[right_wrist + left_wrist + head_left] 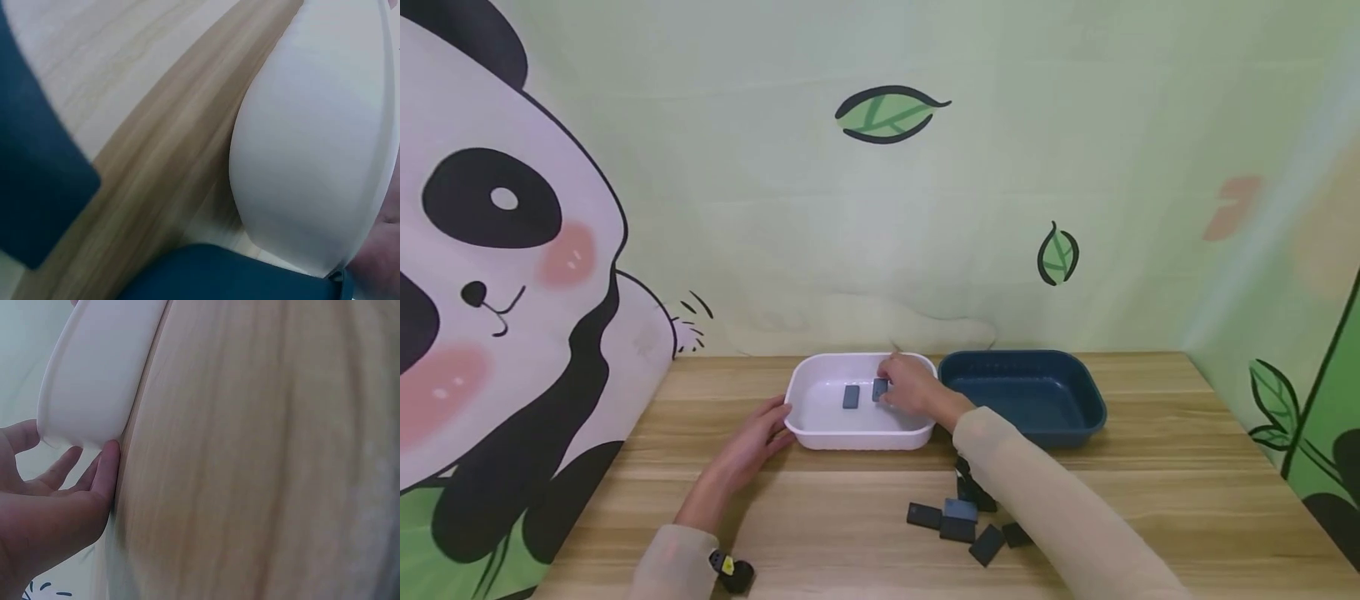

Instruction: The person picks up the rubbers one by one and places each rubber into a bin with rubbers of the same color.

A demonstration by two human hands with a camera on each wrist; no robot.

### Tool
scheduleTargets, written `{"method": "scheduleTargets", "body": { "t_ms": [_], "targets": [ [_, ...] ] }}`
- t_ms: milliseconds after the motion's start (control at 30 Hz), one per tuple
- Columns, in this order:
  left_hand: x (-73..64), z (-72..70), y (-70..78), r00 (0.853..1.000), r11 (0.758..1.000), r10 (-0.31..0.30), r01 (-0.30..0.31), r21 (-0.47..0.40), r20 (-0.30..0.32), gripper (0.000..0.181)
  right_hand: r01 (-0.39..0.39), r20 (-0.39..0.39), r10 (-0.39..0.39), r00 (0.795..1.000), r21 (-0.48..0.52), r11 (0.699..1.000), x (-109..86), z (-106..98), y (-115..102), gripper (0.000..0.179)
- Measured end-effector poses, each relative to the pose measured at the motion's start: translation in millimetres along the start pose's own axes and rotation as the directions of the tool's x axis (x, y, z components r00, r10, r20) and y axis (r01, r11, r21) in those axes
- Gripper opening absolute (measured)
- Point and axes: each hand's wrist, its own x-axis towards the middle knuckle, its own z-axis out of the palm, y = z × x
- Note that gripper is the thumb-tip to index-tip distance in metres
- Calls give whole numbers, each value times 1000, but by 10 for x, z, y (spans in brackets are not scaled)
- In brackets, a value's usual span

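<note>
The white tray (861, 441) stands at the back of the table, and one small blue-grey rectangular tile (851, 397) lies on its floor. Over its right half reaches my right hand (913, 387), thumb and fingers pinching a second blue-grey tile (879, 389) close to the tray floor. In the right wrist view only a sliver of the right hand (382, 256) shows behind the tray's outer wall (312, 144). At the tray's left end, my left hand (760, 437) rests its fingertips against the rim and outer wall. The left wrist view shows those fingers (107, 469) spread along the wall.
A dark blue tray (1022, 400) stands right beside the white one. On the table in front lie several dark tiles (987, 546) and a bluer tile (960, 509), partly covered by the right forearm. Behind the table is a printed green backdrop (760, 208).
</note>
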Motion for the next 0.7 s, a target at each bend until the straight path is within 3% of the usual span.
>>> {"method": "scheduleTargets", "body": {
  "t_ms": [533, 700],
  "targets": [
    [-19, -30, 16, 1000, 1000, 2, -2, 13, 8, 61, -64, -4, 64, 998, 52, 997, 75, 165, -40, 22],
    [-37, -16, 15, 1000, 1000, 5, -5, 9, 7, 60, -62, -5, 62, 998, 22, 998, 71, 179, -53, 18]
  ]
}}
